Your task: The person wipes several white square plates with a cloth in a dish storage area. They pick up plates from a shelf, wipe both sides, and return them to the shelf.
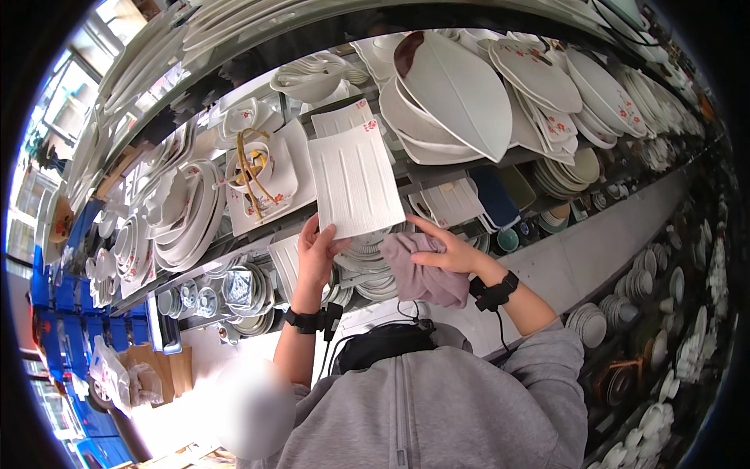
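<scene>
A white rectangular plate (pixel 359 184) with ridges and small red flowers at its far corner is in front of me, tilted over the shelf edge. My left hand (pixel 316 254) grips its near left corner, thumb on top. In my right hand (pixel 453 254) is a crumpled mauve cloth (pixel 426 273), pressed under the thumb. The right index finger reaches to the plate's near right corner; whether it touches is hard to tell. Just behind, a similar flowered plate (pixel 341 119) lies partly covered. A large white leaf-shaped dish (pixel 461 94) with a brown tip stands to the right.
Left of the plate, a bowl with a woven handle (pixel 254 164) sits on square dishes. Stacked oval plates (pixel 191 215) crowd the shelf farther left. Below are stacked bowls and round plates (pixel 379 285). More stacked dishes (pixel 586 324) line the right side. Blue crates (pixel 66 313) stand far left.
</scene>
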`<move>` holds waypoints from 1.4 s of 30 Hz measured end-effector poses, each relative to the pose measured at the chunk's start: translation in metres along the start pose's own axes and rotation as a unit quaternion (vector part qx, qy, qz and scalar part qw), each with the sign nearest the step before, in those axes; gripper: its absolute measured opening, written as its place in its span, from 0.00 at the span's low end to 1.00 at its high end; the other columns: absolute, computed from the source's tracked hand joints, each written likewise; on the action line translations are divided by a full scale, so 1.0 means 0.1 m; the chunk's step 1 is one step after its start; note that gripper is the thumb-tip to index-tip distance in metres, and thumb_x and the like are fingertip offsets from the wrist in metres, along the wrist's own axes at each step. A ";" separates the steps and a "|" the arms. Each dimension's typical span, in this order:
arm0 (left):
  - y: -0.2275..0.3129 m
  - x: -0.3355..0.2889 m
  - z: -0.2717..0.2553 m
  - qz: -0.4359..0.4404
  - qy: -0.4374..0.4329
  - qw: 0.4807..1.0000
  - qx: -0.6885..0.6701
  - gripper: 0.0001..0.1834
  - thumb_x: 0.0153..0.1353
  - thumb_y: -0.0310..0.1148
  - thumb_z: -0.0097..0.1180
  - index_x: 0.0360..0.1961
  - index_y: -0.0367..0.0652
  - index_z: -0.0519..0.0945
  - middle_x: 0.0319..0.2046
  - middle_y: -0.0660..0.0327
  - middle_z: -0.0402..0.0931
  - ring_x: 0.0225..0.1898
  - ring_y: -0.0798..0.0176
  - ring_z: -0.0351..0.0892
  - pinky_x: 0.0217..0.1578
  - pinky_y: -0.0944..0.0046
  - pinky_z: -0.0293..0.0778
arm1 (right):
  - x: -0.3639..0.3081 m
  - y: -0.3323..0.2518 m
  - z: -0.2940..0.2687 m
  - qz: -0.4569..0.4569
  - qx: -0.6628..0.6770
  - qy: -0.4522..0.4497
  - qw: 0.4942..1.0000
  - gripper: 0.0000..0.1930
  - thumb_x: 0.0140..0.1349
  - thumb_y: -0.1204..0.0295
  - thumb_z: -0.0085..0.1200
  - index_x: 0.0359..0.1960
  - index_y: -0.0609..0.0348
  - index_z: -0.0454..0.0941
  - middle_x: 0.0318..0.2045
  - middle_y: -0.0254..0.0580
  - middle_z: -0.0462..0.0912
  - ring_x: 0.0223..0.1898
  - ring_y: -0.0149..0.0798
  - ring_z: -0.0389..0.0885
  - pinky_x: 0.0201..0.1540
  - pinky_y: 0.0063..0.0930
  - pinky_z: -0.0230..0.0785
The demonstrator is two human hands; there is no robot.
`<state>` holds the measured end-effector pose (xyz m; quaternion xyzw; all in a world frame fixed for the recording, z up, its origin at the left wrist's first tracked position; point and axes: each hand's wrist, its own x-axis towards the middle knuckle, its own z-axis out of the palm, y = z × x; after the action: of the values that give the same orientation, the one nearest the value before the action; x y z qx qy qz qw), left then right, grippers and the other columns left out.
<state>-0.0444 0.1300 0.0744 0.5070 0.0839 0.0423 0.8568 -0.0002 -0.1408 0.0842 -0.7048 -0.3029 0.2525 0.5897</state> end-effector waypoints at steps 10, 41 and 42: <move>-0.13 0.69 0.11 0.025 0.067 0.996 0.057 0.20 0.60 0.26 0.49 0.53 0.33 0.65 0.41 0.53 0.76 0.38 0.57 0.80 0.38 0.62 0.79 | 0.58 -0.17 -0.29 0.039 0.139 0.028 0.989 0.44 0.54 0.65 0.58 0.65 0.67 0.42 0.63 0.50 0.54 0.64 0.37 0.53 0.63 0.27 0.46; 0.38 1.21 0.13 -0.095 -0.021 0.937 0.336 0.25 0.54 0.30 0.59 0.50 0.30 0.64 0.35 0.54 0.75 0.28 0.63 0.80 0.29 0.68 0.79 | 1.14 0.21 -0.39 0.011 0.123 0.042 0.991 0.48 0.52 0.62 0.60 0.65 0.70 0.39 0.65 0.52 0.49 0.65 0.38 0.48 0.64 0.25 0.42; 0.44 1.21 0.15 -0.103 -0.019 0.920 0.379 0.25 0.54 0.30 0.59 0.49 0.31 0.65 0.32 0.55 0.76 0.26 0.64 0.79 0.27 0.69 0.78 | 1.14 0.17 -0.39 0.012 0.126 0.042 0.991 0.48 0.52 0.62 0.60 0.65 0.70 0.38 0.65 0.52 0.50 0.65 0.38 0.48 0.64 0.25 0.42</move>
<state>0.0776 0.1569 0.1077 0.7827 0.1293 -0.0911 0.6019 0.1079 -0.0867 0.0743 -0.6387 -0.2353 0.2656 0.6828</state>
